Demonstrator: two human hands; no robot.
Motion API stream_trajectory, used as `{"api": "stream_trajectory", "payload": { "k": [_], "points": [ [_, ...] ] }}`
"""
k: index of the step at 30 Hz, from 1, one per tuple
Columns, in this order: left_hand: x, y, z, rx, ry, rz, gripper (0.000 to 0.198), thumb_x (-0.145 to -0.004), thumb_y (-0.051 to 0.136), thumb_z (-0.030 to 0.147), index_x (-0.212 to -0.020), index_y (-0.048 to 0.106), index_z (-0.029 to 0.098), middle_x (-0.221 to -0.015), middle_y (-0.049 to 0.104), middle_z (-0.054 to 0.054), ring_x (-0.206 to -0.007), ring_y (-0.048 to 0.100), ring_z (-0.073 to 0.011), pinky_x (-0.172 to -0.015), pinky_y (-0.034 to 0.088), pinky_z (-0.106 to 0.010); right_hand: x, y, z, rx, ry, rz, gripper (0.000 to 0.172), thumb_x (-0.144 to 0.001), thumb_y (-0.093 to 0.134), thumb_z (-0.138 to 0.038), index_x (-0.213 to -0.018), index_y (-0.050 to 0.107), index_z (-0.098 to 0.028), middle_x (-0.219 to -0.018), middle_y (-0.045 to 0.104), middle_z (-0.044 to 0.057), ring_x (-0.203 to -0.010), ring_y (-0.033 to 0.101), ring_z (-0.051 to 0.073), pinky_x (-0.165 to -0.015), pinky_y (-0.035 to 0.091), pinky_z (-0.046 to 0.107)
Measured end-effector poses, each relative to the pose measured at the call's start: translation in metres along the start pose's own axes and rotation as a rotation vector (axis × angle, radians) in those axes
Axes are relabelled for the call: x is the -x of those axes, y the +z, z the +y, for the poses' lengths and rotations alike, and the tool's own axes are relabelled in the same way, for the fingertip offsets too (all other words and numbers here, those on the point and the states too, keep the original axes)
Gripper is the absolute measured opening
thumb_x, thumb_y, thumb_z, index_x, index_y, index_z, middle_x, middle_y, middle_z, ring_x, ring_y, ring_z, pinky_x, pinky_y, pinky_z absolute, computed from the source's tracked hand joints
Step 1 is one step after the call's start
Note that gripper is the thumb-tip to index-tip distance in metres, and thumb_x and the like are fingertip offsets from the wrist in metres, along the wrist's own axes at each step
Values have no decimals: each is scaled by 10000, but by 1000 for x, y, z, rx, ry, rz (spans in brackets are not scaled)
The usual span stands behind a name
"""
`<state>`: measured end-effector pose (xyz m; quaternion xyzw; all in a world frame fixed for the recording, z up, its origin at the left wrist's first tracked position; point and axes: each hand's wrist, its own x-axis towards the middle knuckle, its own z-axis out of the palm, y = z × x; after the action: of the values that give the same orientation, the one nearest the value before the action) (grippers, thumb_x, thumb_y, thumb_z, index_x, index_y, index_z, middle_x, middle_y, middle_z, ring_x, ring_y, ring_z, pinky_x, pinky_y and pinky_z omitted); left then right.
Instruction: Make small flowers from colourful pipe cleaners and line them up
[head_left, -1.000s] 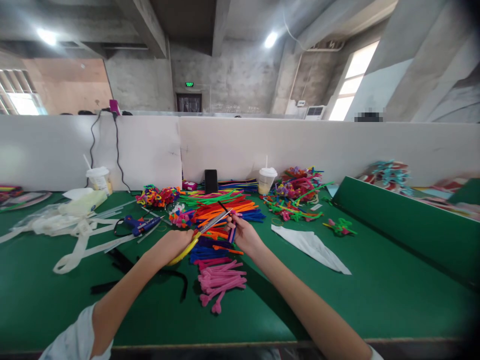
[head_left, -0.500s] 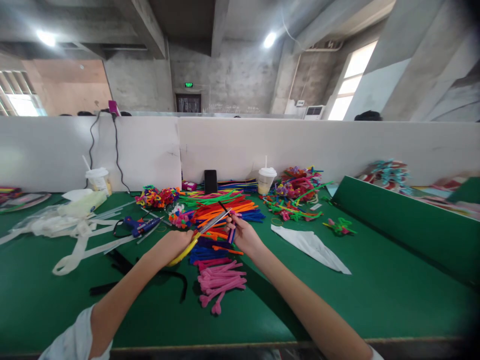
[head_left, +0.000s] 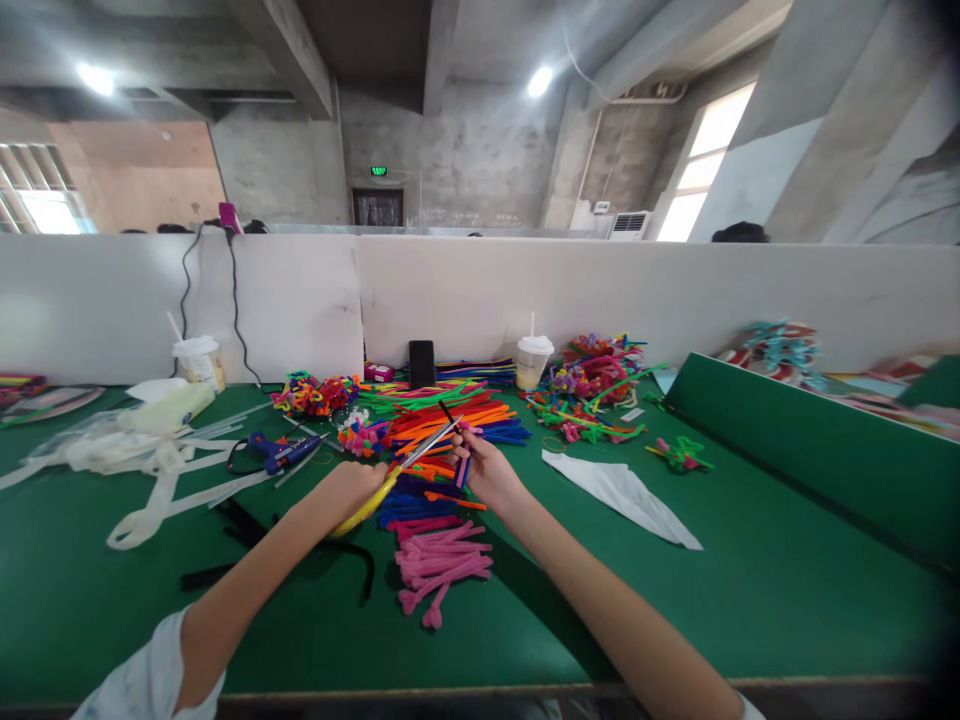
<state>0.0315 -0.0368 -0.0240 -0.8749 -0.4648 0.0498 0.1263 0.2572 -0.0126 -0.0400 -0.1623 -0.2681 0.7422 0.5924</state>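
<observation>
My left hand (head_left: 362, 488) is closed around the yellow handles of a pair of scissors (head_left: 427, 442). The blades point up and right, their tips by a thin black pipe cleaner (head_left: 446, 410) near my right fingers. My right hand (head_left: 486, 468) pinches a small bundle of pipe cleaners (head_left: 463, 468), pink and dark purple, with the fingers partly hiding it. Beneath both hands spread orange and red pipe cleaners (head_left: 484, 412) and blue ones (head_left: 401, 508). Closer to me lies a pile of pink pipe cleaners (head_left: 442, 565) with rounded, looped ends.
A blue glue gun (head_left: 281, 453), white plastic strips (head_left: 161, 480) and black pipe cleaners (head_left: 206, 576) lie left. A phone (head_left: 421, 364) and a lidded cup (head_left: 533, 362) stand at the back. Rightward are a white sheet (head_left: 619, 495), a green flower piece (head_left: 681, 454) and a green divider (head_left: 795, 450).
Almost nothing differs. Both hands keep their places and grips, and the scissors stay at the black pipe cleaner; the whole view has shifted very slightly.
</observation>
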Motion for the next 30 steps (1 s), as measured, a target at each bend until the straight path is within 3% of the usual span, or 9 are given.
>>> {"api": "stream_trajectory", "payload": {
  "k": [4, 21, 25, 30],
  "points": [
    [0, 2, 1, 8, -18, -27, 240, -798, 416, 213, -982, 534, 114, -717, 657, -128, -669, 649, -262, -582, 475, -297, -2, -2, 2, 32, -14, 5, 84, -699, 613, -169, -691, 530, -179, -638, 555, -37, -453, 412, 42, -502, 442, 189],
    [-1, -11, 11, 95, -90, -19, 303, -851, 353, 324, -934, 567, 127, -772, 661, -150, -690, 651, -266, -618, 488, -317, -5, -1, 7, 80, -12, 243, 136, -732, 531, -99, -628, 490, -176, -544, 538, -37, -389, 405, 46, -418, 406, 179],
    [-1, -16, 9, 83, -145, -16, 352, -869, 308, 346, -923, 561, 107, -774, 658, -164, -715, 649, -285, -607, 489, -334, -6, -5, 6, 128, -35, 312, 174, -733, 508, -80, -600, 457, -179, -513, 547, -45, -369, 399, 38, -407, 392, 161],
    [2, -18, 4, 119, -295, 34, 385, -850, 337, 394, -921, 563, 91, -741, 654, -173, -698, 645, -290, -617, 477, -359, -4, -7, 6, 220, -20, 338, 155, -687, 560, -89, -597, 467, -175, -606, 648, 21, -441, 508, 75, -440, 414, 186]
  ]
}}
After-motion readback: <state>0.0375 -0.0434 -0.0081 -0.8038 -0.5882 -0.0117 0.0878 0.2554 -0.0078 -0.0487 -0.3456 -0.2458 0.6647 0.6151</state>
